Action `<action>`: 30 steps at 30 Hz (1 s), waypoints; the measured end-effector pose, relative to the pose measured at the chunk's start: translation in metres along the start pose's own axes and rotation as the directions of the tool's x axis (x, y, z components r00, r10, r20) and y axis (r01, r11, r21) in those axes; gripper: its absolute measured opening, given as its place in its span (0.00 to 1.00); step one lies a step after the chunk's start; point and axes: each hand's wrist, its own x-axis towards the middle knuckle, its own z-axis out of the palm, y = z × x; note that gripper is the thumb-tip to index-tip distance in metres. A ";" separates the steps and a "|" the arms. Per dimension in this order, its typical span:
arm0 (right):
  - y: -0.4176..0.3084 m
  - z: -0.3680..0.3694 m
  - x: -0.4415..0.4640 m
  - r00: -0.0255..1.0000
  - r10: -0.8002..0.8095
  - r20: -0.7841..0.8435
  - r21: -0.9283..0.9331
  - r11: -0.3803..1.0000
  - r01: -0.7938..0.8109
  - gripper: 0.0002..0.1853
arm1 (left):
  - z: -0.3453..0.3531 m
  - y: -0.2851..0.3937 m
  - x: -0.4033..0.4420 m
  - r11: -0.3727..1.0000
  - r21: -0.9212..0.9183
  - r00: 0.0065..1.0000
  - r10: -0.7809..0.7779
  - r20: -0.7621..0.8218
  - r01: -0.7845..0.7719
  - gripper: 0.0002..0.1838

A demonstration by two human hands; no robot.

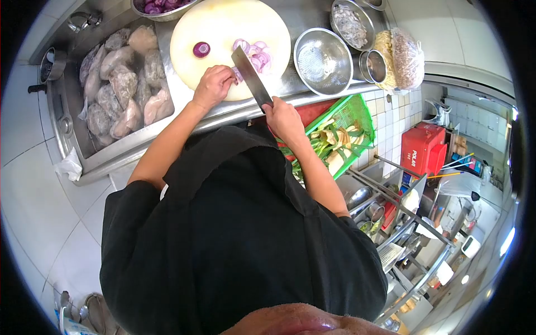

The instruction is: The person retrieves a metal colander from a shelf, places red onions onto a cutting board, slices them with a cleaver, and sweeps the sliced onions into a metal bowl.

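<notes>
The onion piece (238, 75) lies right at the fingertips of my left hand (213, 86), between them and the knife (252, 75), on the near part of the round cutting board (190, 25). My left hand is the nearer one to it; my right hand (285, 121) sits off to the right and closer to my body, at the handle end. The blade's long axis runs from that grip away from me and slantwise to the left, so its broad face stands between my left fingers and most of the onion slices (259, 57), which lie loosely heaped on the far right side of the steel.

My left fingers are bent and drawn together on the piece (the fingertips look very near the edge, though I can't tell if they touch it). My right hand is wrapped firmly round the handle. A cut onion (201, 49) rests on the board beyond my left hand, apart from the slices. Just right of the board, a perforated colander (324, 60) stands on the metal desk (309, 15).
</notes>
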 end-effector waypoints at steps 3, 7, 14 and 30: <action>0.009 -0.005 -0.010 0.998 -0.004 0.061 0.029 1.000 0.003 0.18 | -0.017 0.019 0.029 0.999 -0.024 0.958 0.017 -0.287 -0.025 0.06; 0.019 0.002 -0.013 0.974 0.010 0.226 0.059 0.998 -0.024 0.18 | -0.004 -0.022 0.099 0.981 0.192 0.999 -0.030 -0.016 0.032 0.09; 0.038 0.009 0.002 0.979 -0.054 0.195 0.076 0.996 0.039 0.19 | -0.007 -0.048 0.129 0.980 0.070 0.859 -0.197 0.472 0.187 0.14; 0.021 0.003 0.008 0.998 -0.014 0.057 0.003 1.000 0.014 0.16 | -0.005 0.011 -0.029 0.993 0.066 0.995 0.103 -0.009 -0.102 0.12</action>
